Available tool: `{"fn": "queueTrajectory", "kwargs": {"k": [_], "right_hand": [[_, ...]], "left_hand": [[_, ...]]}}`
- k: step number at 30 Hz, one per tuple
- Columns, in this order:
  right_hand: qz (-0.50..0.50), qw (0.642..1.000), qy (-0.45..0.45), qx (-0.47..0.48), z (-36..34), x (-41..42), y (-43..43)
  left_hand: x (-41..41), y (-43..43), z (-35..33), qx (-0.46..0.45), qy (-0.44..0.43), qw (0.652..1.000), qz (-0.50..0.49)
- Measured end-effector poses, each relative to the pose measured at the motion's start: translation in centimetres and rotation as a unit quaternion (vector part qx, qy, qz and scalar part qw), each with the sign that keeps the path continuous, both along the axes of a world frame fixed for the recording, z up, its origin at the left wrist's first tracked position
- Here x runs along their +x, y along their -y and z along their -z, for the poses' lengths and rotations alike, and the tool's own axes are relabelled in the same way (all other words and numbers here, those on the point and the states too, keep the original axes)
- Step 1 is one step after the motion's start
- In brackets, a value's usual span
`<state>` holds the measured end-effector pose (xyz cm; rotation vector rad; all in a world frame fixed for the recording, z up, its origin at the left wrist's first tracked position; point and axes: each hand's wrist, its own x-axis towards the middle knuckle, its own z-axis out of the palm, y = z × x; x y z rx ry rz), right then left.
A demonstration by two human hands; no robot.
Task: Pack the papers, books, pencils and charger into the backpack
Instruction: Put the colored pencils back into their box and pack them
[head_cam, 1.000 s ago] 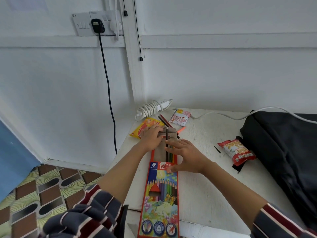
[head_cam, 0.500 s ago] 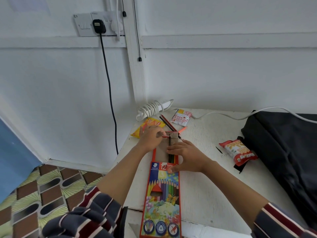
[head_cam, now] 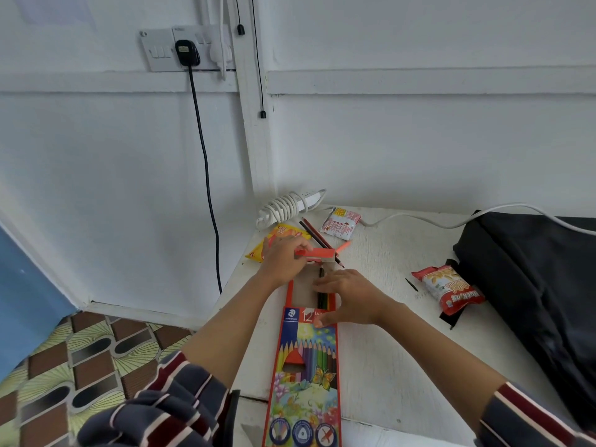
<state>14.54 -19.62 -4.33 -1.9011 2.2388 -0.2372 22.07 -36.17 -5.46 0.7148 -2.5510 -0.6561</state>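
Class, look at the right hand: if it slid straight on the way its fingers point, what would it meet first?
Probably the left hand, which grips the box flap just beyond; depth is unclear.

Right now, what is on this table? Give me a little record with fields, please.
surface: white table
left hand: pinches the open flap of the pencil box
right hand: rests on the pencil box, fingers over the pencils inside
loose pencils: beyond the flap, towards the wall
backpack: black, lying at the right
snacks: red packet beside the backpack; yellow packet behind the left hand
power strip: white, cord coiled, at the far edge
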Motion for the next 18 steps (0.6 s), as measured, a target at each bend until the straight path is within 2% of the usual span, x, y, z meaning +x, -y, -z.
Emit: {"fn": "queueTrajectory", "kwargs": {"k": [10, 13, 16, 18], "right_hand": [[-0.011, 1.0, 0.021, -0.001, -0.1, 0.0, 0.2], [-0.029, 0.999, 0.044, -0.004, -0.5, 0.0, 0.2], [-0.018, 0.99, 0.13, -0.043, -1.6, -0.1, 0.0], [0.001, 0.973, 0.201, -0.11, -2.9, -0.9, 0.1]], "left_hand": [[-0.3, 0.1, -0.1, 0.003, -0.008, 1.0, 0.023], [-0.1, 0.0, -0.4, 0.038, -0.004, 0.999, 0.029], [-0.3, 0.2, -0.5, 0.028, 0.017, 0.999, 0.016], [-0.6, 0.4, -0.8, 0.022, 0.003, 1.0, 0.012]]}}
